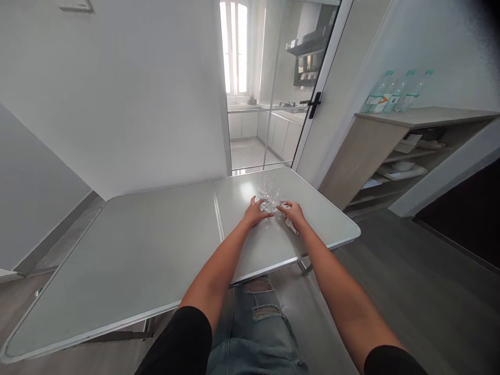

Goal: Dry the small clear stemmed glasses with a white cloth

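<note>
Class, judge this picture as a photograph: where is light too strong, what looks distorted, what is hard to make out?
Head view: the window is washed out to white, and glare spots the table beyond the left hand; head view: the table's near left corner looks stretched, and a dark blur fills the upper right corner; head view: the clear plastic has unclear edges.

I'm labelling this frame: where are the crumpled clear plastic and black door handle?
Crumpled clear plastic (271,200): head view, middle of its crinkled mass.
Black door handle (314,105): head view, its upright plate.
</note>
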`<state>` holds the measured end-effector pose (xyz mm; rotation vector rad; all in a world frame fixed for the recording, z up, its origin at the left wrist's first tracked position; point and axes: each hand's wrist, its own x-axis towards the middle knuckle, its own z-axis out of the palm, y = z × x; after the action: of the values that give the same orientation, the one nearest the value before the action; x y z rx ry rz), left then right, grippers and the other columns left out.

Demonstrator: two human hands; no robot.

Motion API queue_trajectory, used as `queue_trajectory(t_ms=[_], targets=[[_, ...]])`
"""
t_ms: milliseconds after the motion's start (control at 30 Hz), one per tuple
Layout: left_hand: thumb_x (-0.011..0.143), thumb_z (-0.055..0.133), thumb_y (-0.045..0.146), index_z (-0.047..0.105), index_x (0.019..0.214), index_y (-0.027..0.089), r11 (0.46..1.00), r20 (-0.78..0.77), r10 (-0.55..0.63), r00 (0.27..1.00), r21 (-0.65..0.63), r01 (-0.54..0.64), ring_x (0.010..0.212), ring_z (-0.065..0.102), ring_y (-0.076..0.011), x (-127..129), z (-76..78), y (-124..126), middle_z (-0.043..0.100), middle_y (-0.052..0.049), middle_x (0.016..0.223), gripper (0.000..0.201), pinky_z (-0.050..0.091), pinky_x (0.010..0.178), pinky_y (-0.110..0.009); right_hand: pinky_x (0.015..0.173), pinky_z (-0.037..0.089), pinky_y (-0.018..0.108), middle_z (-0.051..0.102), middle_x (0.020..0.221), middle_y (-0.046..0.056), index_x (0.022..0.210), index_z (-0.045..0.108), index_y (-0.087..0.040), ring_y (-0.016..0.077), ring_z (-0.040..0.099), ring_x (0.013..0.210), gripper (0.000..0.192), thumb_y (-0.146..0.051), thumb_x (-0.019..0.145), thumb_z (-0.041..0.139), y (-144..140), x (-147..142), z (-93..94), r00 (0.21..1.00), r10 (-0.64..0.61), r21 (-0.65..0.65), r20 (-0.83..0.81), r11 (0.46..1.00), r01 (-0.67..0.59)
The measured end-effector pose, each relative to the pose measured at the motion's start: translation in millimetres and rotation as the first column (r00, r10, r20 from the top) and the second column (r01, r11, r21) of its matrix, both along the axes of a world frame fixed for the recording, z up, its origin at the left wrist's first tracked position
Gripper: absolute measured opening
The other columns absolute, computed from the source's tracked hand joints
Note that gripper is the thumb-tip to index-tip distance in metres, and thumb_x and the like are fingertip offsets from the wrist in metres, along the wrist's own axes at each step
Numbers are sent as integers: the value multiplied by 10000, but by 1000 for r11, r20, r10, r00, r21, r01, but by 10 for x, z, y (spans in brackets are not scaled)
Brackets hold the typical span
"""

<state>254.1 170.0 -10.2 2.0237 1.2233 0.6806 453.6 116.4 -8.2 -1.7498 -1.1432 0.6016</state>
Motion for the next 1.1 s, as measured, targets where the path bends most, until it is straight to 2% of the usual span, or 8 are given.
queue_trajectory(t_ms=[167, 300, 433, 567, 733, 833, 933, 1100], targets=[[636, 883, 537, 694, 1226, 237, 996, 57, -72, 996, 49, 69, 1260, 574, -326, 140, -24, 135, 218, -132, 1651, 688, 453, 1060, -401, 889, 540, 334, 720, 1198, 143, 954, 790, -130, 242, 675, 1055, 329, -354, 712, 784, 133, 25, -20, 994, 108, 65, -12, 992, -107], [763, 816, 447, 747, 1121, 204, 991, 135, -87, 987, 117, 72, 1233, 590, -281, 189, -43, 220, 438, -133, 1511, 438, 457, 1081, -389, 731, 585, 301, 526, 1493, 158, 926, 800, -141, 276, 659, 1108, 386, -449, 694, 809, 138, 48, -19, 956, 243, 114, -164, 967, -226], [853, 732, 390, 755, 1107, 223, 990, 139, -84, 987, 124, 67, 1068, 663, -208, 203, -53, 268, 503, -92, 1430, 305, 505, 1037, -360, 660, 589, 282, 458, 1560, 105, 942, 814, -176, 313, 648, 1136, 425, -487, 654, 844, 166, 96, 6, 900, 355, 126, -255, 934, -333], [882, 703, 390, 767, 1084, 238, 987, 103, -81, 991, 143, 66, 789, 671, -119, 197, -53, 270, 446, -78, 1495, 261, 534, 991, -352, 606, 583, 270, 471, 1551, 79, 959, 811, -188, 295, 672, 1075, 445, -520, 665, 831, 225, 109, -7, 878, 390, 138, -277, 921, -365], [848, 753, 384, 785, 1010, 211, 993, 191, -1, 982, 113, -21, 606, 576, -37, 155, -113, 186, 375, -94, 1538, 239, 577, 857, -331, 544, 567, 263, 518, 1478, 142, 961, 798, -158, 291, 659, 1054, 540, -596, 646, 822, 221, 80, -86, 926, 290, 127, -241, 955, -266], [824, 783, 326, 788, 917, 182, 990, 277, 59, 959, 104, -91, 564, 528, -5, 111, -174, 137, 429, -97, 1427, 172, 580, 788, -308, 548, 558, 254, 594, 1329, 176, 947, 794, -133, 278, 641, 1038, 591, -635, 636, 810, 194, 62, -118, 961, 216, 134, -173, 972, -195], [823, 782, 277, 789, 863, 179, 991, 307, 46, 950, 108, -83, 557, 502, -3, 90, -211, 101, 499, -69, 1244, 107, 569, 761, -295, 550, 548, 264, 660, 1165, 165, 928, 793, -129, 252, 646, 943, 604, -662, 646, 784, 181, 52, -124, 969, 219, 120, -115, 971, -206], [815, 786, 257, 777, 754, 169, 983, 401, 57, 914, 139, -122, 593, 501, -27, 43, -153, 9, 550, -41, 1060, 108, 540, 720, -269, 670, 548, 305, 716, 959, 126, 838, 786, -137, 233, 652, 880, 495, -604, 677, 771, 94, 90, -96, 979, 204, 134, -6, 970, -201]])
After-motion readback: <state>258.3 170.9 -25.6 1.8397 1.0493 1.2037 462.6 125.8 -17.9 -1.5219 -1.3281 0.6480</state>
